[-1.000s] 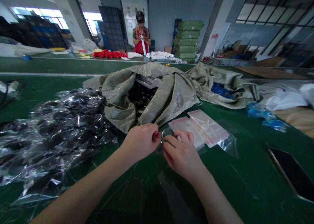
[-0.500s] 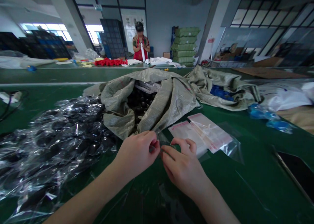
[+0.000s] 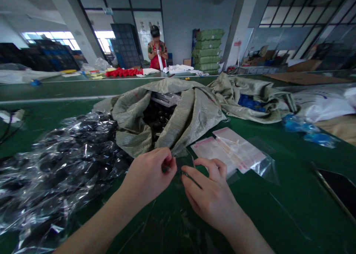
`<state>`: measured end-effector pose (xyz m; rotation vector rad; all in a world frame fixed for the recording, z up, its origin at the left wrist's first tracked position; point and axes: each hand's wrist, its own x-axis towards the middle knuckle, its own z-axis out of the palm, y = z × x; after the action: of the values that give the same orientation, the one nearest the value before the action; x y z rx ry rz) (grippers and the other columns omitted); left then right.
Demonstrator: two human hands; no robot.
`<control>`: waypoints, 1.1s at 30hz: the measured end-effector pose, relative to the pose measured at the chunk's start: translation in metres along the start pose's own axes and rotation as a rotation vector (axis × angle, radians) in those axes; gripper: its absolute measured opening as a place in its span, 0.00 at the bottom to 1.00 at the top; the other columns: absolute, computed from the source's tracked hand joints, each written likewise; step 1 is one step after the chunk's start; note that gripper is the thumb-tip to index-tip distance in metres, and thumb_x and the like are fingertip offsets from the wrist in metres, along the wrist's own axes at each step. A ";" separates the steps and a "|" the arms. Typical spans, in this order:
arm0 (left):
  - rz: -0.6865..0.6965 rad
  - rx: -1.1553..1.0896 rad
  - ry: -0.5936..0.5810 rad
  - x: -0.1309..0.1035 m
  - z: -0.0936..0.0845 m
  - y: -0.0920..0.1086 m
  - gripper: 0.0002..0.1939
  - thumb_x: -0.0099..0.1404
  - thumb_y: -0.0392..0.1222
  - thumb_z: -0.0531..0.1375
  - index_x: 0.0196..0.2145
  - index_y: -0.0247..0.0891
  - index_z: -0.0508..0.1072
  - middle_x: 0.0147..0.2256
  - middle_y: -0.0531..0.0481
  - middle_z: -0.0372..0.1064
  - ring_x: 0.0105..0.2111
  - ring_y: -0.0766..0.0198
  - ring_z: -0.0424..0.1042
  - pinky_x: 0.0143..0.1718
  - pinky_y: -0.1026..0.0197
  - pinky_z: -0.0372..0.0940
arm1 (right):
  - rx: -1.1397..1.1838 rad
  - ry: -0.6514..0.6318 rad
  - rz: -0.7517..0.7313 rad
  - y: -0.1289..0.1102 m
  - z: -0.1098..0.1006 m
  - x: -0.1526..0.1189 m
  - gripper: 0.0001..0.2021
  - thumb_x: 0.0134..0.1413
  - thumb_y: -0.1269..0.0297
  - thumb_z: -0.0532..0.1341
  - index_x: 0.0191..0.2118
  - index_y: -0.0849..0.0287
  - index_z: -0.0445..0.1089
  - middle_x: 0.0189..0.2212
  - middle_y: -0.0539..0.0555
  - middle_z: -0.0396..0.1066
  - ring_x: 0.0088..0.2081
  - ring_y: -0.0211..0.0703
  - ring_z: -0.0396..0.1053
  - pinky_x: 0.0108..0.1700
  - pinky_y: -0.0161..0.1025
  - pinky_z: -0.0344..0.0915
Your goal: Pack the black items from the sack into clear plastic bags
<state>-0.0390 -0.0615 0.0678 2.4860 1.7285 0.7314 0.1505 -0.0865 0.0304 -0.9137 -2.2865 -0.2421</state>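
Both hands are close together over the green table, in front of a woven sack. My left hand [image 3: 152, 172] is closed in a pinch, thumb against the curled fingers, on the edge of a clear plastic bag [image 3: 182, 160]. My right hand [image 3: 210, 189] has its fingers bent around the other side of this thin bag; its thumb is mostly hidden. The bag is see-through, so its outline is hard to make out. Flat clear bags with pink-edged strips [image 3: 239, 150] lie just beyond my right hand. The open woven sack [image 3: 191, 116] holds small black rounded items [image 3: 160, 118].
A heap of black items in clear wrapping [image 3: 83, 161] covers the left side. On the right lie a phone [image 3: 338, 189], blue wrapped pieces [image 3: 319, 137] and a second sack [image 3: 250, 114] with blue contents. Across the table a person [image 3: 157, 51] handles a white strip.
My left hand has moved slightly left, widening the gap between the hands. The right hand stays nearly in place. The view has shifted a little.
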 end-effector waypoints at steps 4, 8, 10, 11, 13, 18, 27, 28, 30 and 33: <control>0.013 0.035 0.024 -0.002 -0.001 0.000 0.10 0.62 0.40 0.53 0.23 0.38 0.62 0.22 0.54 0.63 0.21 0.70 0.60 0.24 0.65 0.53 | 0.018 0.029 -0.010 -0.001 0.002 0.000 0.06 0.58 0.72 0.60 0.41 0.58 0.71 0.45 0.50 0.75 0.50 0.51 0.61 0.51 0.52 0.51; 0.008 0.133 0.049 -0.004 -0.003 0.001 0.09 0.61 0.39 0.53 0.24 0.38 0.63 0.23 0.54 0.64 0.20 0.69 0.60 0.23 0.64 0.52 | 0.033 0.030 -0.007 -0.003 0.003 0.000 0.07 0.58 0.72 0.59 0.40 0.57 0.71 0.45 0.51 0.75 0.51 0.52 0.61 0.52 0.53 0.51; -0.007 0.210 0.064 -0.005 -0.005 0.001 0.08 0.61 0.39 0.53 0.24 0.39 0.64 0.24 0.53 0.66 0.21 0.68 0.62 0.23 0.64 0.52 | 0.073 0.028 -0.003 -0.003 0.005 0.000 0.08 0.57 0.71 0.59 0.43 0.57 0.71 0.45 0.52 0.74 0.52 0.52 0.61 0.52 0.53 0.52; -0.025 0.255 0.072 -0.005 -0.006 0.000 0.07 0.61 0.39 0.53 0.25 0.39 0.65 0.25 0.52 0.67 0.21 0.68 0.63 0.23 0.63 0.51 | 0.103 0.039 0.008 -0.003 0.008 0.000 0.10 0.56 0.71 0.59 0.44 0.57 0.71 0.45 0.54 0.74 0.52 0.52 0.61 0.52 0.53 0.53; -0.073 0.351 0.093 -0.003 -0.008 -0.002 0.07 0.61 0.40 0.53 0.26 0.39 0.67 0.26 0.51 0.68 0.21 0.67 0.64 0.22 0.63 0.50 | 0.162 0.077 0.066 0.000 0.016 0.000 0.11 0.55 0.70 0.59 0.44 0.58 0.71 0.45 0.56 0.73 0.50 0.52 0.62 0.51 0.52 0.57; -0.166 0.469 0.084 0.006 -0.005 -0.013 0.10 0.64 0.42 0.51 0.31 0.38 0.70 0.30 0.48 0.71 0.23 0.64 0.68 0.22 0.63 0.51 | 0.145 -0.061 0.280 0.011 0.053 0.000 0.17 0.53 0.73 0.57 0.50 0.64 0.68 0.45 0.61 0.70 0.47 0.51 0.62 0.47 0.49 0.62; -0.179 0.461 -0.014 0.012 0.008 -0.015 0.13 0.66 0.41 0.49 0.37 0.36 0.72 0.35 0.43 0.73 0.30 0.55 0.74 0.27 0.60 0.60 | 0.142 -0.234 0.228 0.031 0.087 0.000 0.18 0.55 0.76 0.56 0.51 0.63 0.68 0.46 0.62 0.68 0.47 0.50 0.63 0.48 0.48 0.64; -0.177 0.457 -0.025 0.012 0.010 -0.015 0.13 0.66 0.41 0.49 0.37 0.36 0.72 0.35 0.43 0.73 0.30 0.55 0.74 0.27 0.60 0.61 | 0.182 -0.180 0.274 0.033 0.085 0.001 0.16 0.55 0.74 0.57 0.50 0.64 0.68 0.45 0.63 0.68 0.47 0.51 0.63 0.49 0.49 0.64; -0.179 0.446 -0.051 0.012 0.013 -0.014 0.13 0.66 0.41 0.49 0.38 0.36 0.72 0.36 0.42 0.73 0.31 0.54 0.75 0.28 0.59 0.62 | 0.286 -0.031 0.409 0.036 0.077 0.001 0.15 0.55 0.69 0.59 0.49 0.65 0.66 0.44 0.63 0.68 0.47 0.51 0.65 0.49 0.50 0.65; -0.158 0.413 -0.085 0.011 0.020 -0.012 0.14 0.66 0.41 0.49 0.39 0.35 0.73 0.37 0.40 0.73 0.33 0.53 0.75 0.30 0.58 0.64 | 0.585 0.185 0.611 0.030 0.061 0.004 0.14 0.59 0.60 0.58 0.48 0.59 0.64 0.41 0.59 0.70 0.41 0.47 0.69 0.44 0.47 0.68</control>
<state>-0.0387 -0.0422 0.0510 2.5247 2.1993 0.2714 0.1381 -0.0386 -0.0158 -1.1455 -1.6582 0.5539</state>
